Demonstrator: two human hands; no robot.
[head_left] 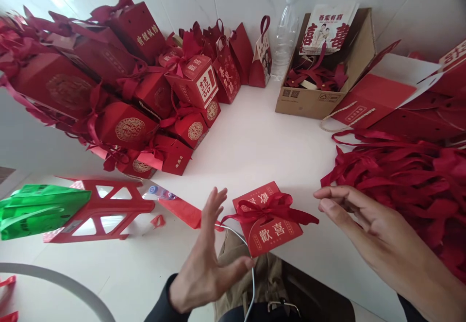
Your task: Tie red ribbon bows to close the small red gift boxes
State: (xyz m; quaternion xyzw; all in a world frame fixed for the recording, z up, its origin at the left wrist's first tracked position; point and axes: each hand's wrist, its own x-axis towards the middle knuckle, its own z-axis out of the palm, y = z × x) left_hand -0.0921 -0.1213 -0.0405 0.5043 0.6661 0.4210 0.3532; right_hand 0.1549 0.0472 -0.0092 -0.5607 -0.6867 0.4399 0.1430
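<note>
A small red gift box (271,225) printed with white characters and tied with a red ribbon bow (265,210) rests on my lap between my hands. My left hand (207,259) is just left of it, fingers stretched out and apart, holding nothing. To the box's right, my right hand (367,229) is also open, its fingertips a short way from the ribbon's end and not touching it.
A big stack of finished red boxes (120,93) fills the left. A cardboard carton (320,74) and a plastic bottle (286,33) stand at the back. Loose red ribbons (407,181) pile at right. A red stool (105,210) and green bag (36,208) lie left.
</note>
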